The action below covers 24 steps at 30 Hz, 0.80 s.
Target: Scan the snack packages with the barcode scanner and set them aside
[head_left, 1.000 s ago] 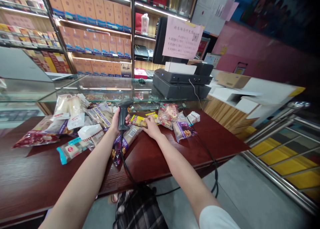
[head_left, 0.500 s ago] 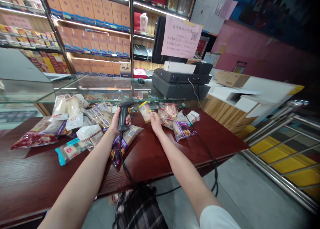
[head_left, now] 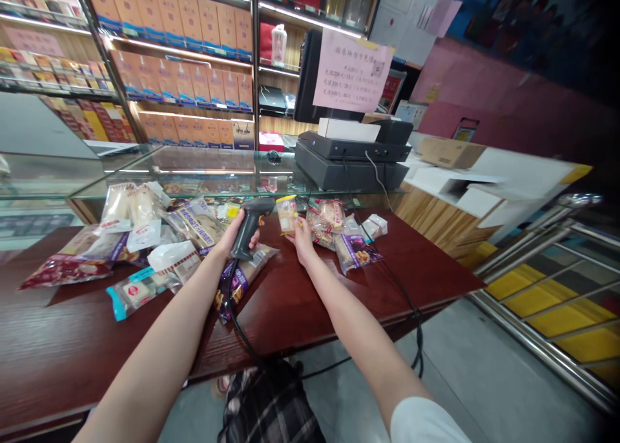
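My left hand [head_left: 234,237] is closed round the handle of a black barcode scanner [head_left: 248,231], whose head points right. A small clear snack packet [head_left: 287,215] with a yellow top edge is pinched in my right hand [head_left: 302,239], just in front of the scanner's head. Beneath the scanner lies a purple-ended snack bag [head_left: 256,263] with a barcode label. Several bagged snacks, among them a blue-edged packet [head_left: 138,292], are heaped left of my left hand. Beyond my right hand sits a smaller group with a purple walnut packet [head_left: 357,249].
The dark red wooden counter [head_left: 285,314] carries all the packets. Behind it stand a glass display case [head_left: 203,162] and a black cash register [head_left: 351,162] with a pink sign [head_left: 353,72]. The scanner's cable [head_left: 239,333] hangs over the front edge. A metal railing [head_left: 547,268] is at right.
The scanner has moved right in my left hand and tilted. My right hand has turned the snack packet more upright, facing the scanner's head.
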{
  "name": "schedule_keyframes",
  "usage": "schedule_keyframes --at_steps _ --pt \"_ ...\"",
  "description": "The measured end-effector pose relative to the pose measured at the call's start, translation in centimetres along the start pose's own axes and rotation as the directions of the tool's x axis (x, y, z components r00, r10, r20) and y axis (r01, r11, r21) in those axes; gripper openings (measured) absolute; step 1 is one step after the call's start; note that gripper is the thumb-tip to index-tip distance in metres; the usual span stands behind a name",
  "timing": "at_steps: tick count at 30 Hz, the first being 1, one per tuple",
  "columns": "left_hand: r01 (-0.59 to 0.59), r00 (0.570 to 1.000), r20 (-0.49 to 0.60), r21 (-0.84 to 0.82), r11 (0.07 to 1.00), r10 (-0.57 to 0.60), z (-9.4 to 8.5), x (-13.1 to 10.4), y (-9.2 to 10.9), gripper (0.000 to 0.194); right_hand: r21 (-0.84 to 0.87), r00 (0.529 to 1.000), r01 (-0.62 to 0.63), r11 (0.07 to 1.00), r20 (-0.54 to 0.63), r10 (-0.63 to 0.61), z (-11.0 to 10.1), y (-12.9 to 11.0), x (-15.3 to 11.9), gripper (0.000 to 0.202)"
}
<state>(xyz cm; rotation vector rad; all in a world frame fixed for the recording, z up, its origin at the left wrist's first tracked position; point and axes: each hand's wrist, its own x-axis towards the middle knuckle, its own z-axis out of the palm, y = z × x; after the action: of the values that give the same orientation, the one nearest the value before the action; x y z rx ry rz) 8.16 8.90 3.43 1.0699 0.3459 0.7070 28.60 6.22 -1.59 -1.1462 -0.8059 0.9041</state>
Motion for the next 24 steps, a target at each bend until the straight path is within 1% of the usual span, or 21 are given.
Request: schedule_keyframes --at_steps 4,9,14,18,21,24 --pt "0.018 1.0 0.024 0.012 1.0 -0.018 -0.1 0.2 -0.1 0.064 -0.015 1.0 -0.013 1.0 -0.029 0.012 0.3 0.2 0.1 0.032" --pt "-0.005 0.999 0.033 -0.016 1.0 0.006 -0.3 0.3 -0.3 0.057 -0.092 1.0 0.012 0.996 -0.015 -0.013 0.3 0.0 -0.3 0.027" --pt "-0.003 1.0 0.031 0.003 1.0 0.003 -0.3 0.3 -0.2 0.057 -0.124 0.999 0.039 0.992 -0.01 -0.041 0.3 -0.4 -0.6 0.028" --pt "0.005 1.0 0.03 -0.012 1.0 -0.005 -0.4 0.3 -0.2 0.059 -0.105 0.998 0.061 0.993 0.036 -0.057 0.3 -1.2 -0.8 0.032" --pt "-0.011 1.0 0.027 -0.021 1.0 0.011 -0.4 0.3 -0.2 0.059 -0.086 0.993 0.113 0.99 0.042 -0.11 0.2 -2.0 -1.1 0.036" --pt "-0.047 0.999 0.022 -0.026 0.999 0.048 -0.2 0.2 0.0 0.059 -0.121 0.977 0.212 0.97 0.008 -0.213 -0.4 -3.0 -1.2 0.042"
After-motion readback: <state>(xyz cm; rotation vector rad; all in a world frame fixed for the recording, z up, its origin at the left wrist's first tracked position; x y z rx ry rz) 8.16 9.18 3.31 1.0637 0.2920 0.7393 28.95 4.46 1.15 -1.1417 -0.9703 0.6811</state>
